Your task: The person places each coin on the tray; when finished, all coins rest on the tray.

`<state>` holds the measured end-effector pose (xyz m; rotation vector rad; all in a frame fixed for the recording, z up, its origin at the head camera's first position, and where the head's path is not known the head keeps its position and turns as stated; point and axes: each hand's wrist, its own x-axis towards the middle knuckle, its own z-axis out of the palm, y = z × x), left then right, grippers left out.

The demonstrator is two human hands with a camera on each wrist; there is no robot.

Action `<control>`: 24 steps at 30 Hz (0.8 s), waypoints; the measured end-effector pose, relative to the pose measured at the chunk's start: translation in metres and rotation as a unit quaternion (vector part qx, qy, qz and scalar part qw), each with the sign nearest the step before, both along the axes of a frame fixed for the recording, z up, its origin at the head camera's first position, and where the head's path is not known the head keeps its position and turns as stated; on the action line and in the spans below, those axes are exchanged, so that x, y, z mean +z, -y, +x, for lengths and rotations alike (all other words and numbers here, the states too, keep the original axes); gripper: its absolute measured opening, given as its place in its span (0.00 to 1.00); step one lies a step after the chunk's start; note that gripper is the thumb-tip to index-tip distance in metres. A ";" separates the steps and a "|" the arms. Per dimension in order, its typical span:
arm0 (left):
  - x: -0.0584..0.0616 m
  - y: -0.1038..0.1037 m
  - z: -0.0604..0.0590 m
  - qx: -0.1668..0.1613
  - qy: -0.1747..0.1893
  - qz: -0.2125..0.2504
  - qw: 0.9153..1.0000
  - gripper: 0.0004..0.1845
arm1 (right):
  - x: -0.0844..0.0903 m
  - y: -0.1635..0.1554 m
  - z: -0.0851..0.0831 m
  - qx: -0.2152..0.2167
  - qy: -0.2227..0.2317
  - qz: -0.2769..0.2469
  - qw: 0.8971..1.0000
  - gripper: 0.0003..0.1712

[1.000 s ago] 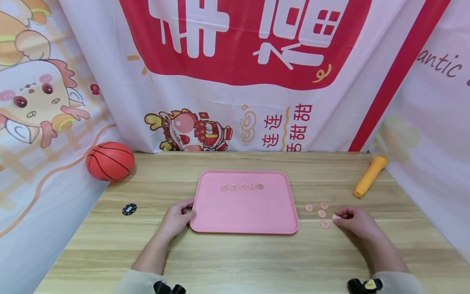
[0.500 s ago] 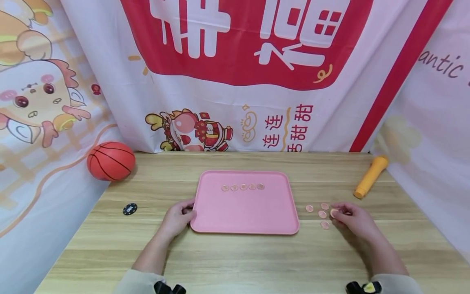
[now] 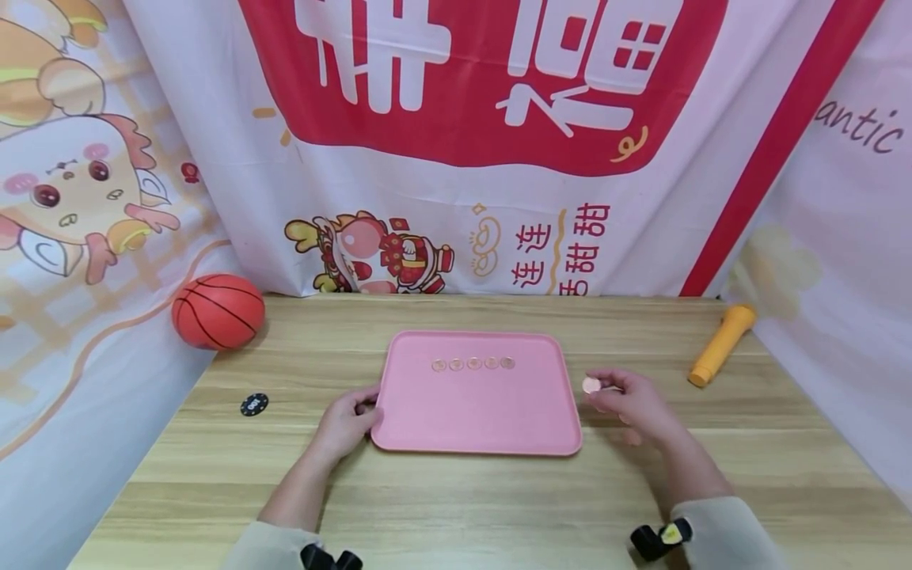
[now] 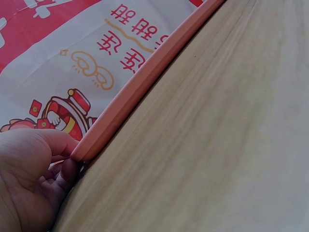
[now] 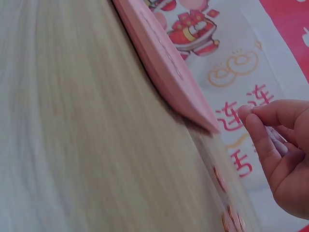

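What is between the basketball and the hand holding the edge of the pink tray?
In the head view, a small black chip lies on the wooden table between the basketball and the left hand gripping the pink tray.

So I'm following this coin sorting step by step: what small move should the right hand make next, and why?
Probably carry the pinched pink coin over the pink tray's right rim and set it just right of the row of five coins. The right hand holds it beside that rim, while the left hand steadies the tray's left edge.
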<state>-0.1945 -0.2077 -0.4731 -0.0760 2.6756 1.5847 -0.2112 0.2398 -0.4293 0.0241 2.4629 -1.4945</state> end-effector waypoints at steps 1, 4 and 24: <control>0.000 0.000 0.000 0.001 0.001 0.000 1.000 0.25 | -0.001 0.006 -0.003 0.001 -0.008 -0.003 1.000 0.35; 0.001 0.000 0.001 0.001 0.004 0.000 1.000 0.25 | -0.004 0.024 -0.010 0.005 -0.030 -0.024 0.999 0.33; 0.002 0.001 0.000 -0.003 0.006 -0.001 1.000 0.25 | -0.019 0.163 -0.041 0.011 -0.040 -0.044 0.998 0.22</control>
